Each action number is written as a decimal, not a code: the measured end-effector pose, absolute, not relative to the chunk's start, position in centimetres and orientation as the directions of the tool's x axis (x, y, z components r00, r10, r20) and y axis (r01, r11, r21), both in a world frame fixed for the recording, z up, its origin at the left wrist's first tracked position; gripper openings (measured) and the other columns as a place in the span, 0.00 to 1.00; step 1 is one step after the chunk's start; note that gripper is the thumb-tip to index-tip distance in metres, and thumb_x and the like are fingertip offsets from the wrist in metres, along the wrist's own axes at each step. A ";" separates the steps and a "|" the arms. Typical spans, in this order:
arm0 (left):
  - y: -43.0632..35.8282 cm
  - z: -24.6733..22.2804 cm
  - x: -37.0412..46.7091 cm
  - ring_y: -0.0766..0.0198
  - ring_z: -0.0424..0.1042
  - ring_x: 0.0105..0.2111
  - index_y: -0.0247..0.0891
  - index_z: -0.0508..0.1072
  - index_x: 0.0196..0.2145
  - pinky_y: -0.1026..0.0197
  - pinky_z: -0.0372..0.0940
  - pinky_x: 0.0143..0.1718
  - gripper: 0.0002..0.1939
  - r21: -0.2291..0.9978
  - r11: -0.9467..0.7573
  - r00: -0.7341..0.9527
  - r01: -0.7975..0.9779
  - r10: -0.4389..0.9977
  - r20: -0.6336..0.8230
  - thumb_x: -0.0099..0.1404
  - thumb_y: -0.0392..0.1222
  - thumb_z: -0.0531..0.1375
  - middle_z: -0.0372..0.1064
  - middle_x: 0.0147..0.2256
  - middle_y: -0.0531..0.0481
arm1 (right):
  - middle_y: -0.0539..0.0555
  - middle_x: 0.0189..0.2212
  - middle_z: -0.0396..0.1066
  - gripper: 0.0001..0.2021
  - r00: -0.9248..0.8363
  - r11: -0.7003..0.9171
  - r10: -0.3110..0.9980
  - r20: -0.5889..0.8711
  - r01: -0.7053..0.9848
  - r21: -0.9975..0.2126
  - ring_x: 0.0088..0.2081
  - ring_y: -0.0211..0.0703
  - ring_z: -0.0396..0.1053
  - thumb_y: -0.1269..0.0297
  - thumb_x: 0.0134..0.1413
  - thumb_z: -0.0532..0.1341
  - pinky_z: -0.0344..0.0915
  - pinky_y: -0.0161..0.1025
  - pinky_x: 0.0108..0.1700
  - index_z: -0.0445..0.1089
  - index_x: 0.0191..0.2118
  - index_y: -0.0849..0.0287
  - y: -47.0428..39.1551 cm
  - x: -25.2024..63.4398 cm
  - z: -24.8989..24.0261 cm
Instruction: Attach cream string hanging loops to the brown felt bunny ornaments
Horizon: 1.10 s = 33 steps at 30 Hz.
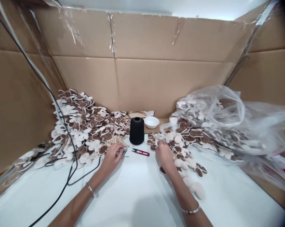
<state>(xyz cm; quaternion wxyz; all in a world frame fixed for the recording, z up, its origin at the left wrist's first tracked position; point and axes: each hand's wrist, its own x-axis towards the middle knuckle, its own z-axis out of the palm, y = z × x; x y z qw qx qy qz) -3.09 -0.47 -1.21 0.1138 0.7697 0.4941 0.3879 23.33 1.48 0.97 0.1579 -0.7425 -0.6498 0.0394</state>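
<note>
My left hand (113,155) rests low over a heap of short beige cord pieces (116,140) and dark thread ends; thumb and index finger are a little apart, and I see nothing held. Across the table my right hand (164,153) is closed, its fingers curled down beside brown and white plush pieces (177,149); whatever it grips is hidden. Red-handled thread snips (141,152) lie between the hands. Just behind them stands a black thread cone (137,131). Some brown pieces near my right hand have a beige bow (200,169) tied on.
A large pile of brown and white plush pieces (83,123) rises at left. More spill from a clear plastic bag (227,116) at right. Behind the cone is a white bowl (151,122). A black cable (70,138) hangs across the left side. Cardboard walls (175,78) enclose the table.
</note>
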 end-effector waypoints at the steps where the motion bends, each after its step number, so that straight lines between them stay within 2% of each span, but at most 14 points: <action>1: -0.8 -1.1 -2.9 0.55 0.68 0.43 0.39 0.70 0.40 0.53 0.61 0.47 0.10 0.592 -0.483 0.200 0.646 0.855 0.479 0.70 0.43 0.51 0.70 0.39 0.44 | 0.66 0.44 0.72 0.17 0.141 -0.063 0.970 0.200 0.934 -0.353 0.45 0.55 0.72 0.73 0.61 0.49 0.65 0.43 0.41 0.65 0.53 0.64 1.5 23.2 1.0; 4: -2.0 -1.0 -1.9 0.56 0.68 0.44 0.40 0.71 0.41 0.54 0.61 0.47 0.11 0.725 -0.434 0.182 0.535 0.897 0.402 0.69 0.45 0.52 0.70 0.41 0.45 | 0.62 0.47 0.72 0.22 0.012 0.202 0.934 0.357 0.805 -0.558 0.44 0.50 0.73 0.67 0.64 0.51 0.66 0.41 0.43 0.54 0.62 0.60 1.3 21.9 0.6; 5: -2.3 -1.0 -1.4 0.56 0.69 0.42 0.41 0.71 0.42 0.55 0.62 0.45 0.11 0.783 -0.394 0.177 0.481 0.919 0.353 0.69 0.46 0.52 0.70 0.40 0.45 | 0.60 0.46 0.73 0.21 -0.058 0.299 0.919 0.389 0.747 -0.594 0.43 0.48 0.73 0.66 0.63 0.53 0.67 0.40 0.42 0.54 0.61 0.59 1.0 21.2 0.3; 6: -2.6 -1.0 -1.0 0.58 0.69 0.39 0.41 0.70 0.44 0.57 0.62 0.42 0.12 0.846 -0.337 0.176 0.414 0.941 0.288 0.69 0.48 0.53 0.71 0.39 0.46 | 0.58 0.43 0.74 0.18 -0.153 0.395 0.897 0.416 0.700 -0.595 0.42 0.47 0.73 0.67 0.63 0.54 0.67 0.39 0.42 0.59 0.58 0.58 0.7 20.4 0.1; 9: -3.0 -1.3 0.1 0.63 0.68 0.30 0.39 0.67 0.43 0.60 0.63 0.35 0.14 0.977 -0.170 0.199 0.130 0.970 0.142 0.68 0.52 0.53 0.69 0.31 0.50 | 0.58 0.40 0.74 0.11 -0.415 0.632 0.762 0.497 0.642 -0.433 0.41 0.47 0.71 0.71 0.62 0.54 0.67 0.42 0.43 0.69 0.47 0.57 -0.6 18.1 -0.6; 12: -2.9 -1.7 0.5 0.68 0.65 0.24 0.38 0.63 0.35 0.64 0.60 0.29 0.16 0.996 -0.053 0.142 -0.067 0.988 0.062 0.66 0.55 0.56 0.64 0.25 0.55 | 0.59 0.44 0.73 0.14 -0.467 0.700 0.701 0.539 0.596 -0.394 0.43 0.48 0.69 0.73 0.62 0.53 0.68 0.44 0.44 0.70 0.49 0.57 -1.7 16.8 -0.9; 14: -2.6 -1.8 0.3 0.69 0.63 0.22 0.39 0.62 0.32 0.66 0.57 0.26 0.18 0.994 -0.002 0.101 -0.112 0.995 0.013 0.63 0.57 0.58 0.62 0.22 0.56 | 0.60 0.48 0.71 0.16 -0.470 0.708 0.703 0.534 0.534 -0.462 0.47 0.49 0.67 0.73 0.62 0.53 0.67 0.45 0.48 0.68 0.53 0.55 -2.1 16.5 -0.9; 17: -2.2 -1.9 -0.3 0.69 0.63 0.22 0.39 0.63 0.33 0.67 0.57 0.24 0.19 0.991 0.013 0.062 -0.131 0.998 -0.005 0.61 0.57 0.61 0.61 0.22 0.57 | 0.60 0.54 0.66 0.18 -0.432 0.630 0.773 0.465 0.427 -0.649 0.54 0.49 0.64 0.67 0.61 0.56 0.63 0.46 0.56 0.66 0.57 0.53 -2.4 16.5 -0.6; 20: -1.9 -1.9 -0.7 0.68 0.64 0.23 0.39 0.64 0.33 0.66 0.59 0.26 0.18 0.993 -0.010 0.018 -0.121 1.000 0.013 0.59 0.56 0.61 0.64 0.24 0.56 | 0.58 0.54 0.65 0.15 -0.382 0.522 0.836 0.394 0.333 -0.785 0.56 0.48 0.64 0.61 0.63 0.54 0.62 0.46 0.57 0.70 0.52 0.52 -2.3 16.3 -0.7; 23: -1.8 -1.8 -0.7 0.67 0.64 0.24 0.38 0.65 0.34 0.65 0.59 0.27 0.18 0.995 -0.032 -0.004 -0.091 0.999 0.032 0.59 0.56 0.61 0.65 0.25 0.55 | 0.59 0.50 0.67 0.15 -0.271 0.376 0.909 0.318 0.199 -0.905 0.49 0.47 0.68 0.58 0.61 0.56 0.67 0.42 0.48 0.70 0.51 0.55 -1.8 16.0 -1.6; 25: -1.9 -1.7 -0.6 0.67 0.65 0.25 0.38 0.66 0.34 0.65 0.59 0.28 0.16 0.996 -0.043 0.009 -0.078 0.999 0.044 0.60 0.54 0.61 0.65 0.26 0.54 | 0.58 0.43 0.71 0.20 -0.204 0.182 0.964 0.171 0.040 -0.982 0.38 0.44 0.71 0.54 0.57 0.61 0.68 0.38 0.36 0.66 0.52 0.56 -1.3 15.7 -2.7; 26: -2.0 -1.6 -0.5 0.67 0.65 0.25 0.38 0.66 0.35 0.65 0.59 0.28 0.16 0.996 -0.047 0.017 -0.074 0.999 0.049 0.60 0.53 0.61 0.65 0.26 0.54 | 0.56 0.37 0.71 0.21 -0.233 0.082 0.968 0.091 -0.044 -0.996 0.31 0.41 0.70 0.52 0.55 0.62 0.65 0.36 0.29 0.65 0.51 0.57 -1.1 15.6 -3.2; 28: -2.0 -1.6 -0.5 0.67 0.64 0.25 0.38 0.67 0.35 0.65 0.59 0.28 0.15 0.996 -0.055 0.028 -0.074 0.998 0.057 0.61 0.52 0.61 0.65 0.26 0.55 | 0.53 0.28 0.71 0.19 -0.357 -0.051 0.934 0.004 -0.143 -0.988 0.23 0.38 0.67 0.49 0.55 0.61 0.61 0.34 0.25 0.68 0.43 0.60 -0.7 15.5 -3.9; 33: -1.7 -1.6 -1.0 0.67 0.65 0.25 0.37 0.69 0.35 0.65 0.60 0.29 0.14 0.993 -0.093 0.022 -0.077 0.995 0.095 0.60 0.52 0.62 0.67 0.26 0.53 | 0.53 0.27 0.72 0.19 -0.436 -0.187 0.899 -0.041 -0.297 -0.936 0.23 0.38 0.69 0.48 0.53 0.62 0.62 0.34 0.24 0.67 0.39 0.61 -0.3 15.4 -4.3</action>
